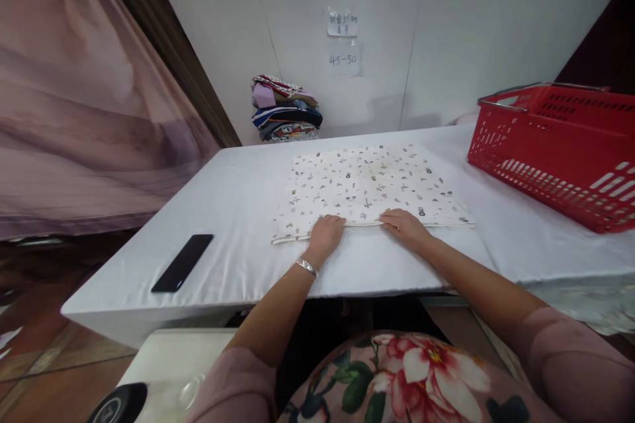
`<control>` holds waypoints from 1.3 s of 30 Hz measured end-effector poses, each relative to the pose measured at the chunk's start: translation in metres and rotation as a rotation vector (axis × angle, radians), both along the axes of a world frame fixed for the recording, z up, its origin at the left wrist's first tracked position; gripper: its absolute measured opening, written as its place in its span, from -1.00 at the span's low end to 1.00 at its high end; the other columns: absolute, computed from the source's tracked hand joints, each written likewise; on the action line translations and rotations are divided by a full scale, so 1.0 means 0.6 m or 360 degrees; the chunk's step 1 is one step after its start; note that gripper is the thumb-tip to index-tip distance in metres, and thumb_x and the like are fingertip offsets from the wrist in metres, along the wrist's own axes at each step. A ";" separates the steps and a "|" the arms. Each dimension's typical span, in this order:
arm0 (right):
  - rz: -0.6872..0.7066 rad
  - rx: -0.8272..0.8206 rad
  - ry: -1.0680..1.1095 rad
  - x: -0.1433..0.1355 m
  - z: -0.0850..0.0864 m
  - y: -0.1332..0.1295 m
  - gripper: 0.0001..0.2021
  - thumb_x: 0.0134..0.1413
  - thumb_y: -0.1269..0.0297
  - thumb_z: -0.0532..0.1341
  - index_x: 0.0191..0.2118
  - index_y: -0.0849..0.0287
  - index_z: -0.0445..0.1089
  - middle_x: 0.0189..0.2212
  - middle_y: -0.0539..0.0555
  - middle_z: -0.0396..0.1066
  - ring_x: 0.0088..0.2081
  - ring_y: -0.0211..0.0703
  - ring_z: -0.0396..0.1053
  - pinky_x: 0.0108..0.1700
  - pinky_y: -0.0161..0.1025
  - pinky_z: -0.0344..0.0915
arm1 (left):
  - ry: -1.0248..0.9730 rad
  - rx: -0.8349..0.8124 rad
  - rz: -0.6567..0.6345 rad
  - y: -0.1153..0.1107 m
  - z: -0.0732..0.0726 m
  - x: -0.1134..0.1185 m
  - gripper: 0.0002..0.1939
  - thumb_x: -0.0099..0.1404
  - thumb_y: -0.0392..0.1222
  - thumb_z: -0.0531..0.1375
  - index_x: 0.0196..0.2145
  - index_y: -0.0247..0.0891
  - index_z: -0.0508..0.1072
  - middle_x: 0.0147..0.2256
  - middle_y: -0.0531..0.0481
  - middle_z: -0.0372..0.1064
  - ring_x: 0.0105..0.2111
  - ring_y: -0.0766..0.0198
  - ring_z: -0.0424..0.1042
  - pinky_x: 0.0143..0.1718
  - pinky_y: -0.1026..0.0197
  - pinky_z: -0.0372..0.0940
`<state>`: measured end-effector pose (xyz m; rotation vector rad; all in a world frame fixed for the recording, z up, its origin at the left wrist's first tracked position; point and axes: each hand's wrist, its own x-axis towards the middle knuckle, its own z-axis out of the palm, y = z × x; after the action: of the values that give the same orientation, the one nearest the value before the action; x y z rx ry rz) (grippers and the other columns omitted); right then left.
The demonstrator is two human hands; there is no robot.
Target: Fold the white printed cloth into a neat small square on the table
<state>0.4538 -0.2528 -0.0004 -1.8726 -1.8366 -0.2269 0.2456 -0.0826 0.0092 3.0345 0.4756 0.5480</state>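
- L hand [325, 232] flat, fingers released, on near edge of cloth [370, 188]
- R hand [403, 223] same, just beside
- Phone [182, 262] left, basket [560, 145] right on table [238, 211]

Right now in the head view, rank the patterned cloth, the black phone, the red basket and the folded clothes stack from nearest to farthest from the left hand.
1. Patterned cloth: under the left hand, touching.
2. Black phone: to its left, near the table's front edge.
3. Folded clothes stack: beyond the table, against the wall.
4. Red basket: far right of the table.
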 end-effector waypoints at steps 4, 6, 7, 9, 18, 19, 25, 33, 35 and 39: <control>-0.0071 -0.0010 0.0051 0.015 0.017 0.006 -0.74 0.20 0.27 0.05 -0.22 0.07 0.50 -0.22 0.07 0.49 -0.16 -0.08 0.39 -0.15 -0.14 0.33 | 0.0036 0.0051 0.0021 0.018 0.016 0.006 -0.80 0.34 -0.25 0.04 -0.21 -0.19 0.46 -0.24 -0.02 0.44 -0.23 0.22 0.34 -0.22 0.17 0.21; -0.0146 0.0099 -0.0003 0.021 0.024 0.014 -0.74 0.21 0.28 0.04 -0.23 0.07 0.50 -0.21 0.08 0.48 -0.16 -0.08 0.37 -0.15 -0.14 0.30 | -0.0010 0.0130 0.0051 0.027 0.026 0.013 -0.80 0.34 -0.24 0.04 -0.19 -0.18 0.45 -0.22 -0.03 0.43 -0.22 0.21 0.33 -0.24 0.17 0.19; -0.0167 0.0156 -0.0056 0.022 0.026 0.017 -0.75 0.21 0.30 0.04 -0.24 0.08 0.49 -0.20 0.09 0.48 -0.17 -0.08 0.36 -0.14 -0.15 0.28 | -0.0038 0.0177 0.0057 0.030 0.029 0.016 -0.80 0.34 -0.24 0.04 -0.18 -0.18 0.44 -0.20 -0.04 0.42 -0.20 0.21 0.32 -0.25 0.17 0.18; -0.0148 0.0194 -0.0181 0.023 0.025 0.021 -0.76 0.20 0.34 0.06 -0.27 0.11 0.50 -0.23 0.12 0.46 -0.20 -0.08 0.33 -0.17 -0.16 0.24 | -0.0042 0.0267 0.0003 0.033 0.027 0.020 -0.81 0.34 -0.28 0.04 -0.19 -0.19 0.43 -0.18 -0.06 0.39 -0.19 0.20 0.29 -0.26 0.16 0.17; -0.0081 0.0036 -0.0302 0.012 0.004 0.005 -0.78 0.16 0.41 0.09 -0.30 0.11 0.50 -0.38 0.09 0.37 -0.29 -0.14 0.21 -0.24 -0.23 0.10 | 0.0088 0.0388 -0.0148 0.024 -0.003 0.008 -0.82 0.33 -0.32 0.02 -0.32 -0.25 0.42 -0.32 -0.07 0.32 -0.26 0.19 0.25 -0.29 0.15 0.14; -0.0076 0.0010 -0.0293 0.012 0.005 0.005 -0.77 0.17 0.41 0.08 -0.29 0.11 0.50 -0.37 0.09 0.38 -0.30 -0.14 0.21 -0.25 -0.23 0.09 | 0.0092 0.0375 -0.0142 0.023 -0.002 0.008 -0.82 0.33 -0.31 0.02 -0.32 -0.25 0.42 -0.33 -0.07 0.32 -0.27 0.19 0.25 -0.29 0.15 0.15; 0.0003 -0.0235 -0.0233 0.013 0.015 0.003 -0.73 0.20 0.38 0.03 -0.20 0.14 0.48 -0.33 0.13 0.39 -0.28 -0.11 0.24 -0.28 -0.23 0.08 | 0.0086 0.0205 -0.0118 0.018 0.003 0.003 -0.83 0.32 -0.31 0.04 -0.26 -0.26 0.43 -0.33 -0.05 0.36 -0.28 0.20 0.28 -0.27 0.17 0.19; 0.0056 -0.0461 -0.0195 0.016 0.024 -0.010 -0.69 0.18 0.41 -0.01 -0.08 0.13 0.42 -0.16 0.17 0.40 -0.17 -0.05 0.26 -0.15 -0.17 0.15 | -0.0050 0.0189 -0.0249 0.018 0.001 -0.023 -0.80 0.34 -0.28 0.02 -0.16 -0.28 0.40 -0.27 -0.08 0.40 -0.23 0.20 0.32 -0.18 0.13 0.22; 0.0096 -0.0484 -0.0168 0.019 0.025 -0.015 -0.68 0.17 0.41 0.00 -0.06 0.13 0.40 -0.13 0.17 0.39 -0.13 -0.04 0.27 -0.10 -0.14 0.16 | -0.0047 0.0170 -0.0267 0.019 0.002 -0.028 -0.82 0.33 -0.25 0.04 -0.18 -0.27 0.40 -0.24 -0.08 0.41 -0.22 0.19 0.32 -0.17 0.12 0.22; 0.0156 -0.0526 -0.0138 0.024 0.030 -0.018 -0.66 0.15 0.44 0.00 -0.02 0.14 0.37 -0.08 0.20 0.37 -0.07 -0.01 0.26 -0.05 -0.08 0.18 | 0.0050 0.0222 -0.0224 0.017 0.006 -0.027 -0.82 0.32 -0.31 0.03 -0.18 -0.27 0.40 -0.22 -0.08 0.40 -0.21 0.18 0.31 -0.18 0.13 0.21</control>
<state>0.4683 -0.2634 0.0174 -2.0064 -2.1240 0.0335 0.2295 -0.0726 0.0129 3.1805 0.2313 0.5483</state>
